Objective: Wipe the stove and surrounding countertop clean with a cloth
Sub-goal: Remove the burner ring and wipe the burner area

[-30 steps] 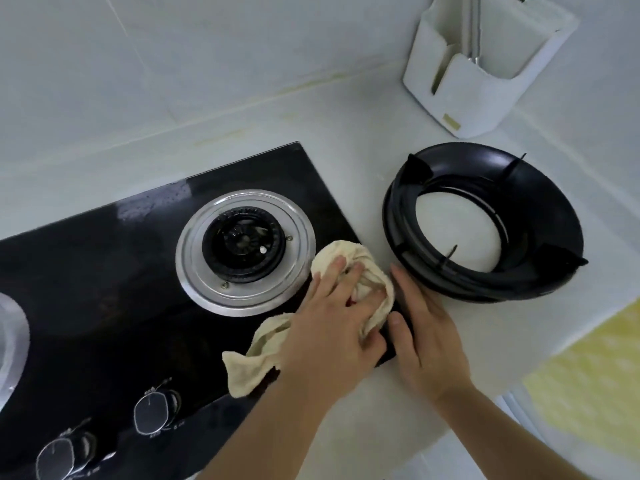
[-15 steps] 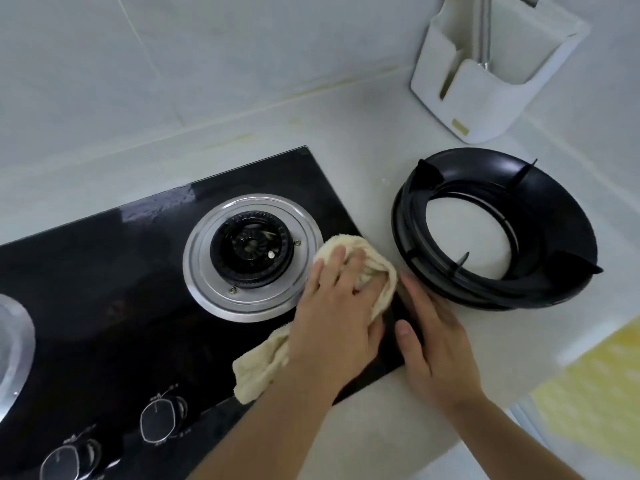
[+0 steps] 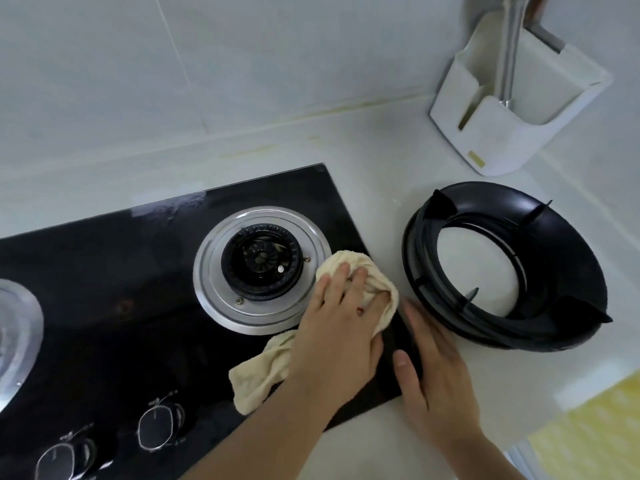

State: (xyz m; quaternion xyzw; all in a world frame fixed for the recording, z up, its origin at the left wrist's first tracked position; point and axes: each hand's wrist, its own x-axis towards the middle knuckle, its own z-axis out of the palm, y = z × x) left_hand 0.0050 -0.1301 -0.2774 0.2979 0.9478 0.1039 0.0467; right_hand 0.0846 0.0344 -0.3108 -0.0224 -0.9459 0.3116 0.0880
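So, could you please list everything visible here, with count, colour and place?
stove: one, black glass, set into the countertop at left.
burner: one in full view, black on a silver ring, right part of the stove; a second silver ring shows at the left edge.
knobs: two, dark, front of the stove.
cloth: one, cream, on the stove beside the burner.
pan support: one, black, on the countertop right of the stove.
holder: one, white, back corner.
countertop: one, white.
left hand: presses the cloth.
right hand: flat on the stove's right edge.

No readable text; holder [image 3: 498, 133] label blurred; knob [image 3: 157, 427] markings illegible
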